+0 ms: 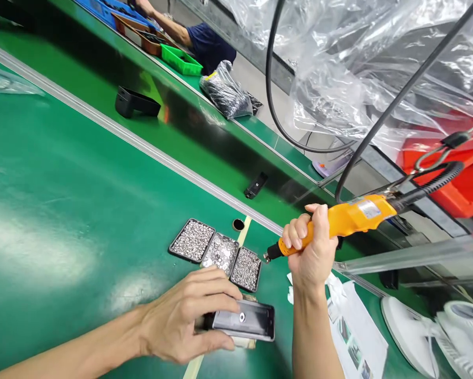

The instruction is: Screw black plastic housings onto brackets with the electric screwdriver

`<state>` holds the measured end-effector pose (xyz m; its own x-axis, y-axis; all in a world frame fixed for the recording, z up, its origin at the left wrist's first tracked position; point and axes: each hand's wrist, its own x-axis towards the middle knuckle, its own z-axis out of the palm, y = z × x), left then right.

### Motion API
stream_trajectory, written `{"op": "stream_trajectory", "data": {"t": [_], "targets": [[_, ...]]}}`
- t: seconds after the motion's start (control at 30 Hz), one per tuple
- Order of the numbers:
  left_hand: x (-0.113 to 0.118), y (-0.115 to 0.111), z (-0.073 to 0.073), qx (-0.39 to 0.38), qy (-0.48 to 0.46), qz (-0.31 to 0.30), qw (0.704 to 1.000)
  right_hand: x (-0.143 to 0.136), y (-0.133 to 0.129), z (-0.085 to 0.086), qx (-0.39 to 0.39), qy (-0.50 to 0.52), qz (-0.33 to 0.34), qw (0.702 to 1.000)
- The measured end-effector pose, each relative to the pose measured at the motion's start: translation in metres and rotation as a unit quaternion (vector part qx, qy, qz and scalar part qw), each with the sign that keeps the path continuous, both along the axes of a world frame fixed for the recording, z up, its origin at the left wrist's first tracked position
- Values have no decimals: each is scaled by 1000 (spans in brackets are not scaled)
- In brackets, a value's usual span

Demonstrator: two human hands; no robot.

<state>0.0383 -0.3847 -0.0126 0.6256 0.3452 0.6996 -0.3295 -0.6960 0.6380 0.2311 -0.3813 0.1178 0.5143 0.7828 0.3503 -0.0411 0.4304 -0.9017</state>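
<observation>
The left forearm comes in low from the left, wrist nearly straight, and the left hand [197, 310] lies palm-down, its fingers stretched along one long side of a dark grey, rectangular, shallow-walled housing [255, 322] and its thumb along the other, steadying it in a loose grasp. The right forearm rises almost vertically from the bottom edge, and the right hand [313, 242] is wrapped firmly around an orange plastic-bodied electric screwdriver [352, 217], thumb up over the body. The tool slants down to the left, its black nose and small silvery tip near the trays and apart from the housing.

The housing sits near the bottom centre of the view on a pale block [244, 342], its smooth recessed floor marked by a bright ring. Just beyond it, three small square black-rimmed trays [245, 268] stand in a row, filled with shiny metal pieces: the outer two look grainy, the middle one holds flatter, rounder bits. A small dark round cup [238, 225] stands beside them. The worktop [62, 184] is smooth, glossy green, crossed by pale yellow tape [193, 367].
</observation>
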Motion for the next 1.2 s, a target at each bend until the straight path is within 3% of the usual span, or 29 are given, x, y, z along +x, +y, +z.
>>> {"op": "stream_trajectory", "data": {"t": [0.13, 0.3, 0.57, 1.03, 1.2], "targets": [[-1, 0, -4, 9, -2, 1, 1000, -10, -47, 7, -10, -11, 28, 999], [-2, -1, -4, 11, 2, 6, 1000, -26, -81, -5, -20, -25, 51, 998], [-2, 0, 0, 11, 9, 7, 1000, -36, -86, -29, -22, -49, 46, 997], [-5, 0, 2, 18, 29, 0, 999, -40, -88, -43, -34, -53, 49, 997], [-3, -3, 7, 1, 102, 5, 995, -44, -97, -48, -23, -48, 61, 997]]}}
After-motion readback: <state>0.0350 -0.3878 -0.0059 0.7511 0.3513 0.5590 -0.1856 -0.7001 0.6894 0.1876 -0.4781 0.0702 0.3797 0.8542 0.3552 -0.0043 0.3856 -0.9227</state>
